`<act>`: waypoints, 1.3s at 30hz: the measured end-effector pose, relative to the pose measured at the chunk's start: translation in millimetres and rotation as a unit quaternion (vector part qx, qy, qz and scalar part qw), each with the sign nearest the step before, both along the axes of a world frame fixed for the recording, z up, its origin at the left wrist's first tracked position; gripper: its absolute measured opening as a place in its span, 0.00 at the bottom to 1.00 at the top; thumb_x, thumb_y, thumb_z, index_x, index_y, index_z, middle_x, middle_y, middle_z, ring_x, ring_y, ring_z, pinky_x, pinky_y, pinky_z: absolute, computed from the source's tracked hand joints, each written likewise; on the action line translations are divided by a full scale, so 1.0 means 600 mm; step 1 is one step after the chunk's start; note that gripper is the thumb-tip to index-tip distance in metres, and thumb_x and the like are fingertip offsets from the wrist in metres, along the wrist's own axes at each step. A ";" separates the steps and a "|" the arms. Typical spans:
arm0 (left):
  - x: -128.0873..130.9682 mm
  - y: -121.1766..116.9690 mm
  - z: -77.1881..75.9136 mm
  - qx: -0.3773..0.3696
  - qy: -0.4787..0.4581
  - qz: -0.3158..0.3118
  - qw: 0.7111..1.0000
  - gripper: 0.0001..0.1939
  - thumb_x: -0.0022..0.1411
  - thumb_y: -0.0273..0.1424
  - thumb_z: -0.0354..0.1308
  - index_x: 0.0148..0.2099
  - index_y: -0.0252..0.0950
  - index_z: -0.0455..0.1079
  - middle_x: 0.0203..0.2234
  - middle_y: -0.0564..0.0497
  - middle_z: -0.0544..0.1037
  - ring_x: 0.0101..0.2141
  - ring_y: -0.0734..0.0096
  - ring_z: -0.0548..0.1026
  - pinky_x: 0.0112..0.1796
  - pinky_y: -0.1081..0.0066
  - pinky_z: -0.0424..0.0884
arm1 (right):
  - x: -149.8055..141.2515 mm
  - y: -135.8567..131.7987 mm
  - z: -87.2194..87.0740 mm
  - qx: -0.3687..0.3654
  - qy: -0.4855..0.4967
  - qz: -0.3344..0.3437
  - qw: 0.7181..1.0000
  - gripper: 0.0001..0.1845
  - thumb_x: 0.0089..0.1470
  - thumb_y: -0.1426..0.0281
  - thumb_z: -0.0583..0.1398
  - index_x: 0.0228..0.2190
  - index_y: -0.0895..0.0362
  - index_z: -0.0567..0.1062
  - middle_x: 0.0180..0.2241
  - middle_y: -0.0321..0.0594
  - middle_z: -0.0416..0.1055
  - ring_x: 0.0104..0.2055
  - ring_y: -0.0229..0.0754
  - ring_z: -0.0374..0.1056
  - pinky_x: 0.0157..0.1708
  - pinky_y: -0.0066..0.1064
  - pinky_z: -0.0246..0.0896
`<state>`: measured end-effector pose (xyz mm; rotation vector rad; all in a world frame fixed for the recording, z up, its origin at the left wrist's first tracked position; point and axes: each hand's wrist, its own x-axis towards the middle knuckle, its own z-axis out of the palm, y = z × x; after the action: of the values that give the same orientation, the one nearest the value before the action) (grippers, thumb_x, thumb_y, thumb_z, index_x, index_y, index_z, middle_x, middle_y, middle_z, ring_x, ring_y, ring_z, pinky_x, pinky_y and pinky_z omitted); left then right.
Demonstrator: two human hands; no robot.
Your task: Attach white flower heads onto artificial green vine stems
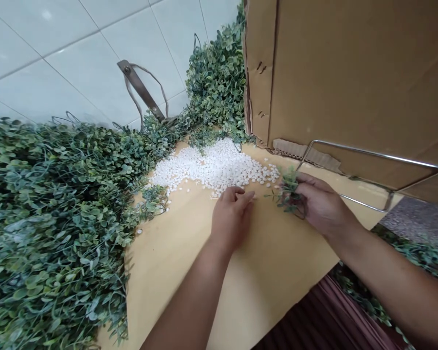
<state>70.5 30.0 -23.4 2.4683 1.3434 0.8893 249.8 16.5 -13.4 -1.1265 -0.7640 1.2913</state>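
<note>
R hand [318, 200] w/ leafy grn sprig [289, 187]

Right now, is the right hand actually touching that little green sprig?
Touching. The head view shows the right hand gripping the green sprig, its leaves poking out beyond the fingers.

Green sprig [289, 187], white pieces [219, 165].

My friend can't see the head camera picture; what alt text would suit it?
A person's right hand holds a leafy sprig over a tan board, while the left hand is by a spread of small white pieces. Heaped greenery lies left and behind; cardboard stands at upper right.
</note>
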 end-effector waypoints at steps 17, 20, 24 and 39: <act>0.004 0.007 0.009 -0.065 -0.097 0.080 0.990 0.08 0.59 0.24 0.50 0.32 0.37 0.70 0.29 0.50 0.74 0.33 0.71 0.72 0.35 0.71 0.68 | -0.006 -0.017 0.007 0.082 -0.124 0.123 0.981 0.13 0.48 0.60 0.59 0.23 0.57 0.68 0.20 0.31 0.59 0.23 0.32 0.55 0.23 0.24 0.52; 0.002 0.005 0.005 -0.133 -0.166 0.115 0.970 0.07 0.59 0.27 0.49 0.34 0.37 0.68 0.26 0.52 0.73 0.29 0.73 0.71 0.32 0.72 0.67 | -0.006 -0.018 0.005 0.082 -0.155 0.121 0.977 0.11 0.48 0.63 0.58 0.21 0.57 0.67 0.19 0.31 0.57 0.22 0.33 0.54 0.22 0.25 0.50; 0.003 0.000 -0.001 -0.245 -0.289 0.129 0.916 0.06 0.58 0.31 0.50 0.35 0.36 0.67 0.22 0.54 0.70 0.21 0.78 0.67 0.25 0.75 0.63 | -0.009 -0.018 0.002 0.098 -0.192 0.114 0.970 0.07 0.45 0.67 0.57 0.20 0.57 0.68 0.21 0.34 0.61 0.26 0.35 0.57 0.25 0.26 0.52; 0.006 0.004 0.019 -0.347 -0.508 0.077 0.784 0.11 0.42 0.31 0.65 0.30 0.33 0.70 0.20 0.56 0.74 0.23 0.78 0.71 0.29 0.75 0.68 | -0.047 -0.002 0.020 0.161 -0.252 0.259 0.918 0.10 0.56 0.65 0.53 0.26 0.57 0.66 0.21 0.31 0.56 0.22 0.32 0.52 0.22 0.24 0.49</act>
<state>73.9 32.7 -12.0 1.0141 1.1128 1.1930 221.9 15.0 -1.5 -1.0261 -1.6872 1.2383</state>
